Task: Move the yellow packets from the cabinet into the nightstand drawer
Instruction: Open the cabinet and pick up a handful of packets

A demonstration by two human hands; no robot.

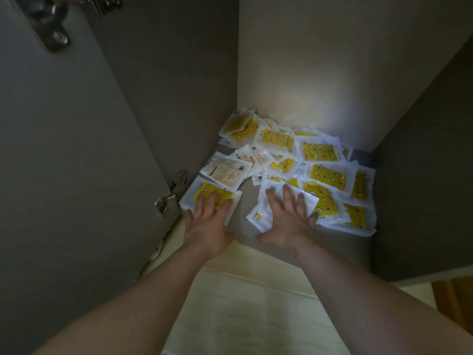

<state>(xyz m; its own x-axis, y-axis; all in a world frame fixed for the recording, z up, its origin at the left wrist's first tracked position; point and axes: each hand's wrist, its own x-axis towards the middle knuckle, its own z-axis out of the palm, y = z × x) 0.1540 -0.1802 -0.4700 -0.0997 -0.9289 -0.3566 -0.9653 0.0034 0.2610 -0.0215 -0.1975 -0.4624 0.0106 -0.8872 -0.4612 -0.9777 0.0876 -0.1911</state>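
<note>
Standing open, the cabinet [307,60] is showing its grey walls, with its door [64,149] hanging wide at the left above a pale floor [243,303]. Yellow packets [320,152] are lying in a loose heap across the cabinet bottom, reaching the back wall. The left hand [207,221] is pressing flat, fingers straight, on the heap's front left corner. The right hand [289,219] is resting spread on its front edge.

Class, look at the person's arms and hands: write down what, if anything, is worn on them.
Nothing worn shows. The left hand and right hand are bare, without gloves, and both forearms are bare to the picture's edge: no sleeves, watch or bracelets. Rings: too dim to tell.
</note>
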